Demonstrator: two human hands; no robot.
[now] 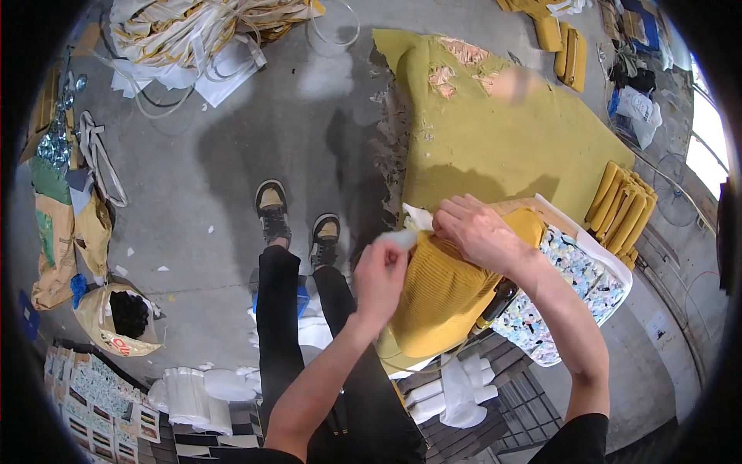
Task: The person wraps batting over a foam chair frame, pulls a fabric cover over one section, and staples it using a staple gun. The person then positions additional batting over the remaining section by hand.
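A stuffed cushion (444, 290) in mustard-yellow ribbed fabric lies in front of me on the table's near end. My left hand (379, 282) is closed at its left edge, with a tuft of white wadding (399, 238) at the fingertips. My right hand (475, 232) bends over the cushion's far end, its fingers closed on the yellow cover. Beside those fingers a white piece of material (418, 217) sticks out at the corner. A dark tool-like object (502, 300), partly hidden by the cushion and my right forearm, lies at the cushion's right side.
Green-yellow worn cloth (495, 139) covers the table ahead. Speckled foam (576, 278) lies to the right, near stacked yellow cushions (622, 205). An open bag with black material (127, 317) stands on the floor at left. White rolls (456, 390) are below the table.
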